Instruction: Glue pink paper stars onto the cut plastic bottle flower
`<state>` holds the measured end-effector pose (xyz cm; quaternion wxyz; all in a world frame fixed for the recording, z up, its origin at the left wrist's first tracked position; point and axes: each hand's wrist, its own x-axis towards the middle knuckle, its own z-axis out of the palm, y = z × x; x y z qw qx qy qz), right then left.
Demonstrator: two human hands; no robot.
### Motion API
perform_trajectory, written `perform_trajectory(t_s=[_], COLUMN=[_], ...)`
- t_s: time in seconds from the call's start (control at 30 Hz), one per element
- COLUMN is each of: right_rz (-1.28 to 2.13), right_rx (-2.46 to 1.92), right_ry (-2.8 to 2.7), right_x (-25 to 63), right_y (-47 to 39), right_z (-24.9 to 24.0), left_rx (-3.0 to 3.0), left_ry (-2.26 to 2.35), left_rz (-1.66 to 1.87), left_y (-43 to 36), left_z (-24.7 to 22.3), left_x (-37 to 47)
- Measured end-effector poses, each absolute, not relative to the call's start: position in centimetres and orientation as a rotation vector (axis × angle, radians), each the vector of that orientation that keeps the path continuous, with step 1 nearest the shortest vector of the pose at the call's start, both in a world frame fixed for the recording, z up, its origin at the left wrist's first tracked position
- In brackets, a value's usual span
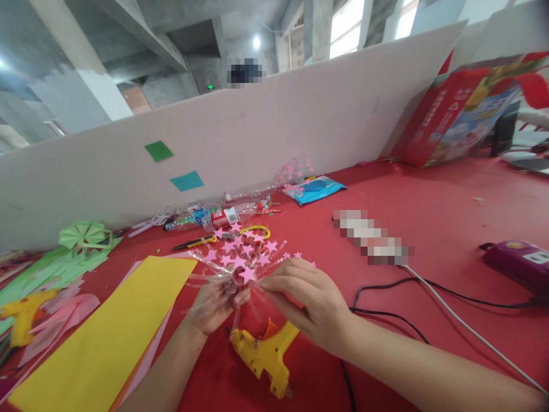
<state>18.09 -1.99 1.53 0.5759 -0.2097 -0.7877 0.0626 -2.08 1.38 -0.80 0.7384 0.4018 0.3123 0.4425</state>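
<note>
My left hand is closed around the neck of a clear plastic bottle piece, cut into thin strips that fan outward. Pink paper stars sit on many of the strips. From the right, my right hand pinches at the side of the fan, thumb and fingers together on a clear strip. More pink stars show just beyond its knuckles. Below both hands a yellow glue gun lies on the red table, partly behind my right hand.
Yellow paper sheets lie at left, near a second yellow glue gun. Behind the hands are a box cutter, plastic bottles and a blue packet. Cables cross the right side. A white partition stands behind.
</note>
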Motion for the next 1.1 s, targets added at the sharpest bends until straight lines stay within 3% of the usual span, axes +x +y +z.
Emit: perform_trajectory(t_s=[1.1], right_rz=[0.142], right_rx=[-0.551], right_ry=[-1.807], right_x=[18.5], right_y=[-2.3], right_z=[1.9], left_rx=[0.916], left_ry=[0.712], left_rz=[0.976], left_y=[1.9], left_z=[-1.7], left_x=[-2.8])
